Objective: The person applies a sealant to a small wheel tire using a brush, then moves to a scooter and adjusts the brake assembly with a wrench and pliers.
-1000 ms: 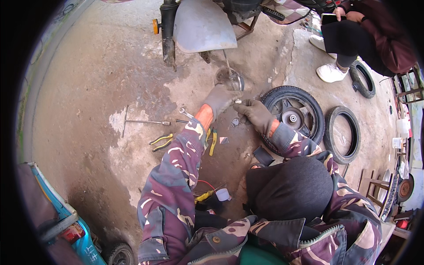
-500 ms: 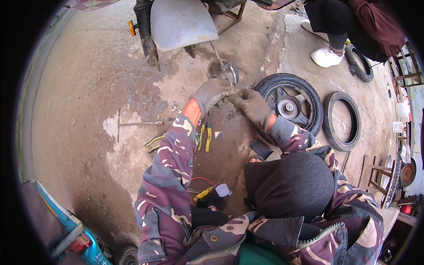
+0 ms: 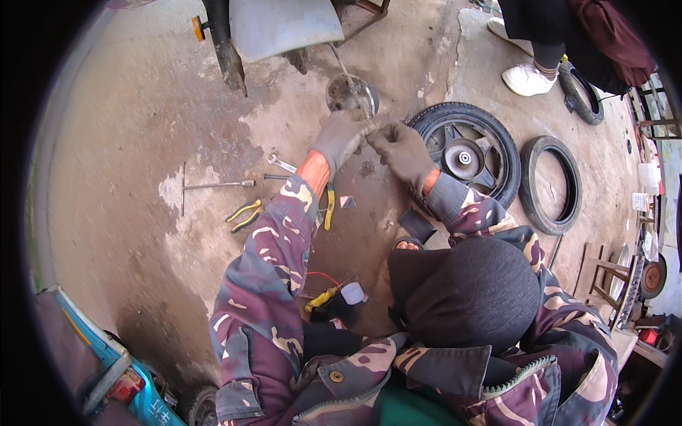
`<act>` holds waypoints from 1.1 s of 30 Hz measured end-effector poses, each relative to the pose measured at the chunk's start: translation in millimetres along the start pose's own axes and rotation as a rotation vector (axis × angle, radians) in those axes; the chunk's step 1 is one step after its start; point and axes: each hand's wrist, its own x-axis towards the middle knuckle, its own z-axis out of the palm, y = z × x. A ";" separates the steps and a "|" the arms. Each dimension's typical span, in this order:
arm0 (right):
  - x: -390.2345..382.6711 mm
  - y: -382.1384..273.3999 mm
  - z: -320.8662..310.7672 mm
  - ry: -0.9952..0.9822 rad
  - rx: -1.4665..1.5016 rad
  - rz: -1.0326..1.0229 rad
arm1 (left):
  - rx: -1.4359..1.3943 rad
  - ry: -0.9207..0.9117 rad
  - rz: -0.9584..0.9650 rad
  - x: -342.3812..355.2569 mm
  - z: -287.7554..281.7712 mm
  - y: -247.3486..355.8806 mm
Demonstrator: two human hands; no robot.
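My left hand (image 3: 338, 139), in a grey work glove, reaches out just below the round metal brake plate (image 3: 352, 98), which hangs on a cable. Its fingers are pinched together. Close beside it, my right hand (image 3: 405, 153), gloved alike, has its fingers curled and its thumb pressed in. The fingertips of the two hands almost meet; anything small between them is too hard to make out. To the right of my right hand lies a spoked motorcycle wheel (image 3: 490, 186) with its tyre on. A spanner (image 3: 282, 164) and yellow-handled pliers (image 3: 329, 210) lie by my left wrist.
Farther left are a T-handle wrench (image 3: 213, 186) and open yellow-black pliers (image 3: 245, 214). A fork leg (image 3: 226, 57) and pale mudguard (image 3: 284, 32) stand ahead. At right lie a loose tyre (image 3: 530, 186) and a person's white shoe (image 3: 528, 79). A blue motorcycle part (image 3: 145, 387) stands lower left.
The whole view has shifted, so the floor things sit higher in the picture. My hands stay close together near the brake plate. My left forearm now covers one of the yellow-handled tools.
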 end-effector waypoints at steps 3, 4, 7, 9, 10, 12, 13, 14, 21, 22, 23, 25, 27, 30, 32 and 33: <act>6.9 5.5 -2.4 0.090 -0.445 0.015 | 0.114 0.114 0.019 -3.1 12.3 1.0; 7.7 5.3 -4.0 0.081 -0.402 -0.016 | 0.115 0.158 0.028 -3.9 12.8 2.4; 11.8 -2.6 -21.0 -0.215 -0.045 0.239 | -0.228 -0.007 -0.024 -12.5 3.1 4.3; 9.4 -8.1 -31.0 -0.404 0.274 0.332 | -0.406 -0.136 -0.087 -16.8 -7.2 5.4; 7.2 -9.7 -33.9 -0.507 0.438 0.367 | -0.509 -0.199 -0.123 -18.2 -10.1 5.8; 4.3 -9.6 -28.1 -0.469 0.539 0.397 | -0.574 -0.229 -0.071 -20.1 -11.1 6.2; 2.4 -8.4 -25.2 -0.485 0.618 0.385 | -0.596 -0.236 -0.089 -21.1 -11.4 6.4; 1.1 -6.5 -22.5 -0.444 0.611 0.371 | -0.586 -0.249 -0.078 -21.1 -11.0 6.9; 5.1 3.3 -12.5 -0.201 0.327 0.265 | -0.407 -0.123 -0.049 -17.6 -2.2 5.8; 5.8 3.3 -11.1 -0.156 0.210 0.278 | -0.383 -0.094 -0.092 -16.5 -0.7 5.4; 5.6 3.5 -10.2 -0.129 0.112 0.195 | -0.327 -0.054 -0.053 -14.9 2.5 5.1; 4.4 3.9 -7.0 -0.024 -0.132 0.089 | -0.215 0.046 -0.063 -11.6 11.4 5.2; 3.9 4.3 -3.8 0.105 -0.391 -0.123 | 0.016 0.169 -0.014 -9.8 17.5 5.6; 7.6 4.7 -7.2 0.051 -0.427 -0.109 | -0.087 0.109 -0.054 -10.5 12.2 6.1; 10.9 5.0 -15.2 -0.138 -0.053 0.130 | -0.264 0.001 -0.090 -15.5 4.0 5.1; 12.0 5.5 -19.0 -0.263 0.275 0.296 | -0.334 -0.043 -0.089 -18.1 -1.0 4.7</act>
